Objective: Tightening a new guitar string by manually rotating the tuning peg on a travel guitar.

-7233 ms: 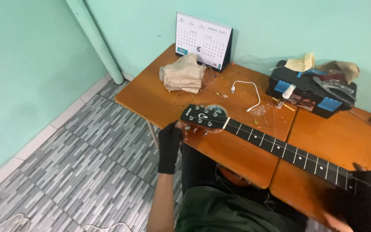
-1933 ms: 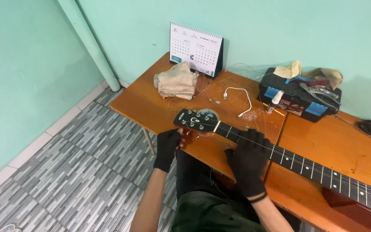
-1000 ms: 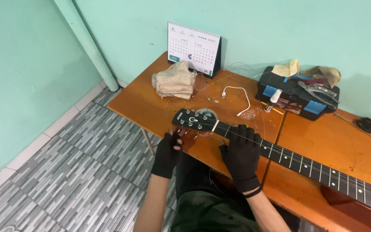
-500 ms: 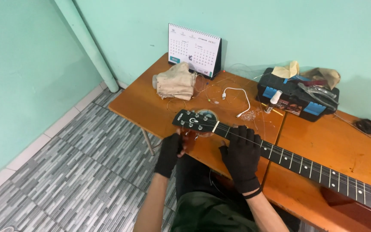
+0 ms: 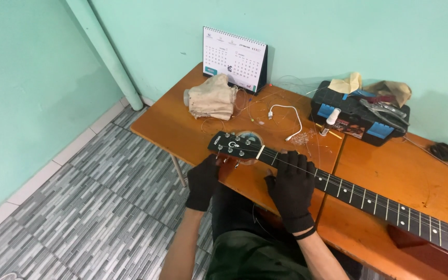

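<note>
The left hand point(image 5: 203, 179), black-gloved, pinches a tuning peg under the guitar headstock point(image 5: 233, 147); the right hand point(image 5: 292, 182) lies flat, fingers spread, pressing the neck point(image 5: 369, 199) against the orange wooden desk point(image 5: 182, 122). I'd say the long, stiff guitar handles safest held by the neck; its thin strings look delicate. A crumpled cloth point(image 5: 212, 97) sits beyond.
</note>
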